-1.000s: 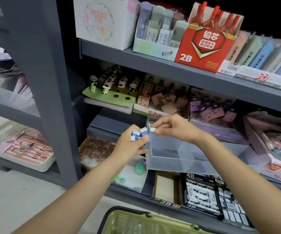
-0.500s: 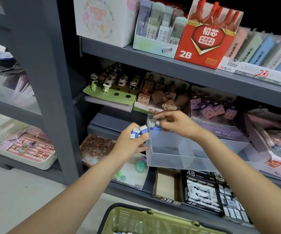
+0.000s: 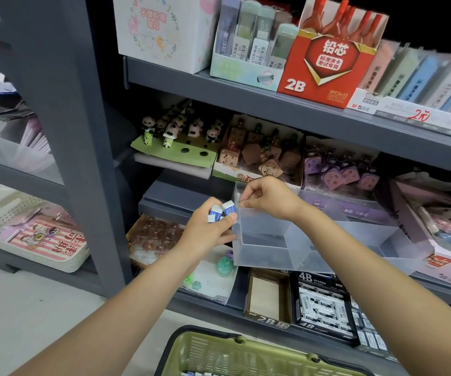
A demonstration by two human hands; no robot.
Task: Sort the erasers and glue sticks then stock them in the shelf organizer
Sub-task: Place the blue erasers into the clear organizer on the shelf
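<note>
- Head view: the left hand (image 3: 205,232) grips a small cluster of white-and-blue erasers (image 3: 222,211) between curled fingers and thumb; the erasers stick up out of the top of the fist, just beside the near left corner of the clear organizer bin (image 3: 267,256).
- The topmost eraser touches or nearly touches the bin's left wall; I cannot tell which.
- The right hand (image 3: 269,198) reaches over the bin's back left corner with its fingers curled downward, fingertips at the rim. Whether it pinches an eraser or nothing is hidden by the fingers, so its grip cannot be told.
- The bin stands on the grey shelf (image 3: 246,104) unit's middle level, with a divider across its inside; the near compartment shows only its bare floor.
- Below, a green basket (image 3: 246,354) sits at the bottom edge, with a few white-and-blue items showing at its floor.
- Boxes of 2B and 4B stock (image 3: 319,305) lie on the lower shelf under the bin.
</note>
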